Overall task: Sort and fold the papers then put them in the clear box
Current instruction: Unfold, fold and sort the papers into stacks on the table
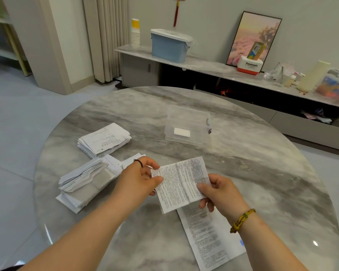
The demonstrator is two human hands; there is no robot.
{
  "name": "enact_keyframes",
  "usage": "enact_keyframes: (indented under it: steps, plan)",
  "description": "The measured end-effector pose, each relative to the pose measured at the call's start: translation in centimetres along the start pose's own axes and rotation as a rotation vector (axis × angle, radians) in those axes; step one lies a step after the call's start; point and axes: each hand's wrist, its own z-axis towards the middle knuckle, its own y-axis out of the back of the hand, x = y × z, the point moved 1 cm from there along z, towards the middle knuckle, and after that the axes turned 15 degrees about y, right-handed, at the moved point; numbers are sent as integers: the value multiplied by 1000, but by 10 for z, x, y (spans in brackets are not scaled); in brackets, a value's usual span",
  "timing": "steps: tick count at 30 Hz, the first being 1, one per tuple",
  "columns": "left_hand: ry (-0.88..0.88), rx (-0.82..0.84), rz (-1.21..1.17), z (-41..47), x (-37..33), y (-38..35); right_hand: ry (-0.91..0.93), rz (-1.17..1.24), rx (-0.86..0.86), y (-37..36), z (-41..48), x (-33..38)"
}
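Lettering in black, "Panasonic", shows on a white box with a red base (250, 65) at the upper right of the frame, on a low marble-topped cabinet (207, 65) along the wall. No other writing can be read, as the print on the papers is too small. At centre frame both hands hold one printed sheet (181, 182) above the round bench (262, 173), whose top is glossy grey-and-white marble. The sheet is thin white paper, roughly rectangular, dense with small black print and crossed by fold creases, one running top to bottom and one across. The left hand (139, 178) pinches its left edge between thumb and fingers, and a thin black band (138, 162) shows at the hand's upper edge. The right hand (219, 189) grips the lower right corner, thumb on top, with a yellow-green braided bracelet (242, 220) on the wrist. Below the sheet, toward the lower right, a long printed leaflet (209, 237) lies flat on the bench. At the left lie two untidy stacks of white papers: a farther stack (104, 139) with faint printed forms on top, and a nearer stack (86, 184) of folded pieces, fanned at the edges. Above centre, well apart from the hands, sits the clear box (184, 116), a shallow rectangular plastic case with a small white folded piece (182, 132) inside.
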Motion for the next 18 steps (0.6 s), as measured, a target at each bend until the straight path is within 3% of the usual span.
enact_keyframes:
  steps: [3, 7, 11, 14, 18]
  plan:
    - [-45, -34, 61, -4, 2, 7, 6, 48, -59, 1, 1, 2]
    - [-169, -359, 163, -7, -5, 39, 2, 59, -89, 0, 4, 6]
    - [-134, -554, 147, -1, -8, 73, 14, 73, -86, -11, 12, 9]
    - [-109, -583, 359, 6, 2, 84, -15, 63, -54, -18, 15, 5]
    - [12, -446, 479, 15, 24, 103, -40, 80, -49, -26, 28, 4]
